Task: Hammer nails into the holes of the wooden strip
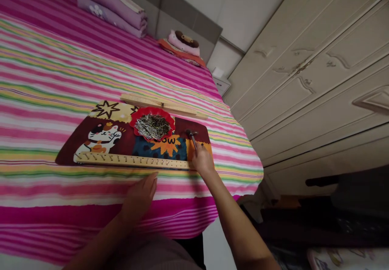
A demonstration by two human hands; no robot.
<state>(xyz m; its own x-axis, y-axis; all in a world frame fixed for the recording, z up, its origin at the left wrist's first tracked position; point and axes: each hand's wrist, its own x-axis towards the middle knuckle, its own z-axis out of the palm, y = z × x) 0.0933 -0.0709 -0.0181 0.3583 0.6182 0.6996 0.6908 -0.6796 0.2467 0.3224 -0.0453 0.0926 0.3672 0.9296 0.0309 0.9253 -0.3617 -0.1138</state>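
My right hand (203, 160) is wrapped round the handle of a small hammer (193, 139), its head over the right part of a patterned mat (123, 143). Along the mat's near edge lies a pale wooden strip (121, 159) with a row of nails standing in its left and middle part; small dark marks show towards its right end. My left hand (142, 194) is on the near side of the strip, above the striped bedcover, fingers stretched out and nothing visible in them. A red scalloped bowl (132, 121) full of loose nails (153, 126) sits on the mat.
More wooden strips (162, 105) lie behind the bowl. Folded purple bedding (112, 9) and a pile of cloth with a brown plush item (186, 39) are at the bed's far end. A cream wardrobe (304, 71) stands to the right, past the edge of the striped bedcover (240, 152).
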